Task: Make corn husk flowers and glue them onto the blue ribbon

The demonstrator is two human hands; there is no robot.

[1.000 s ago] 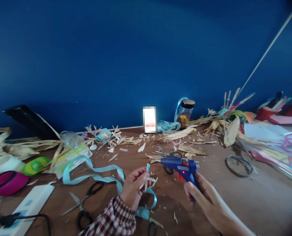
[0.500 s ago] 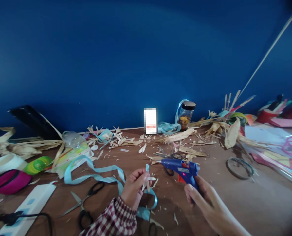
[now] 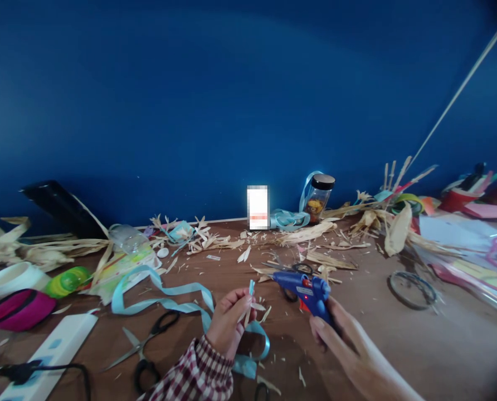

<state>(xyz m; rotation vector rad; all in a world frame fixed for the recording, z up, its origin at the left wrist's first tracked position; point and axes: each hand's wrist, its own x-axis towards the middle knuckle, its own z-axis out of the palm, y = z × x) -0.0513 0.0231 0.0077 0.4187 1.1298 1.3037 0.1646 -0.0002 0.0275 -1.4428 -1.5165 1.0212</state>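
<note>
Left hand (image 3: 229, 324): fingers pinched on a small husk flower (image 3: 258, 307), held above the bench (image 3: 359, 303). Pale, narrow petals splay rightward; light-blue tip points up. Right hand (image 3: 344, 341): fingers wrapped round the glue gun (image 3: 306, 291), red light lit; cannot tell if trigger is pressed. Nozzle apart from flower. Step appears to be gluing; next move likely calls for a steady pinch, nozzle clear of fingertips.

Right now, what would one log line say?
left hand: pinching pale strips | right hand: gripping glue gun, red light on | scissors at left: open on table
</note>
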